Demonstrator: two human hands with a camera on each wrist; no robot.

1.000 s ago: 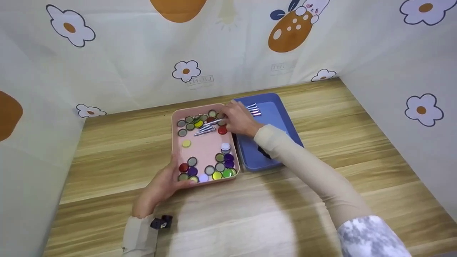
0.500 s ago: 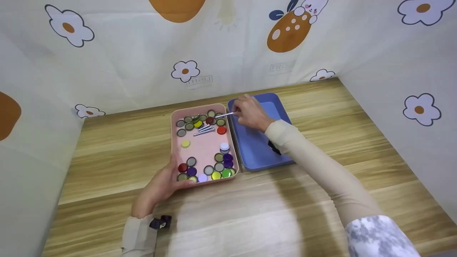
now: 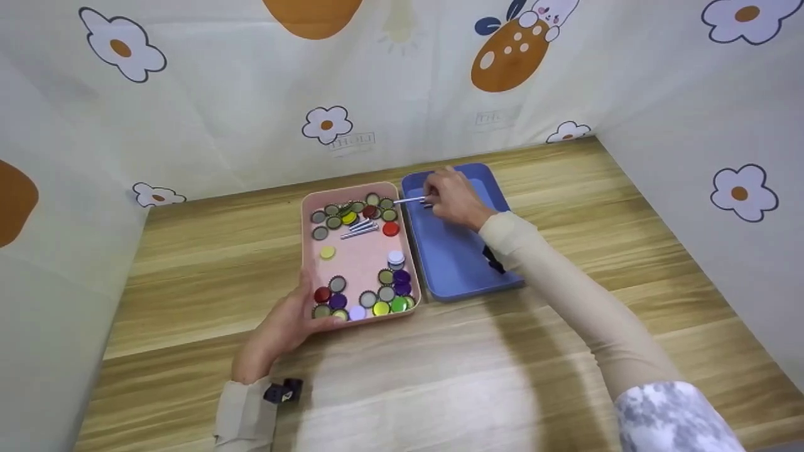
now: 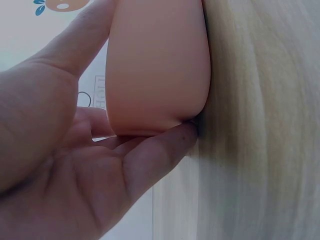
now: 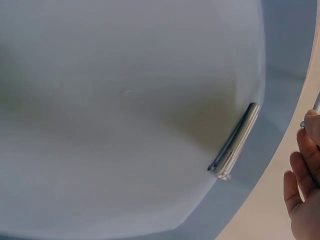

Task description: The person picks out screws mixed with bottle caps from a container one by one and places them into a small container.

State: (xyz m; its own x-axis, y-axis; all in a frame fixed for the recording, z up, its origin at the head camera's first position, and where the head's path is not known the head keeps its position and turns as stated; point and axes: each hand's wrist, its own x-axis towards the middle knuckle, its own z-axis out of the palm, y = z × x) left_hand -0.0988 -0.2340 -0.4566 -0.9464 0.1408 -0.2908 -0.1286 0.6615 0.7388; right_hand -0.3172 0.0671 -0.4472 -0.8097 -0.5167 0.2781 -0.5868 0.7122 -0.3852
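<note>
The pink tray [image 3: 361, 263] and the blue tray [image 3: 449, 267] stand side by side on the desk [image 3: 201, 276], only a narrow gap between their long rims. Their far ends lie near the desk's back edge, where a printed fabric backdrop [image 3: 239, 113] rises; more fabric borders the left and right sides. Wood surface runs broadly to the left of the pink tray, to the right of the blue one, and in front of both.

The left hand [image 3: 286, 320] grips the pink tray's near left corner, thumb at the near rim and fingers against the outer wall. The right hand [image 3: 457, 199], above the far part of the blue tray, pinches a metal screw [image 3: 409, 199], whose far end reaches over the pink tray's right rim. Its beige sleeve [image 3: 559, 289] crosses the blue tray's near right corner and hides it.

More screws [image 5: 235, 145] lie against the blue tray's wall, mostly hidden by the fingers in the head view; their count is unclear. Inside the pink tray, a loose bundle of screws [image 3: 361, 228] lies among bottle caps [image 3: 400, 305], which crowd the far end and both near corners.
</note>
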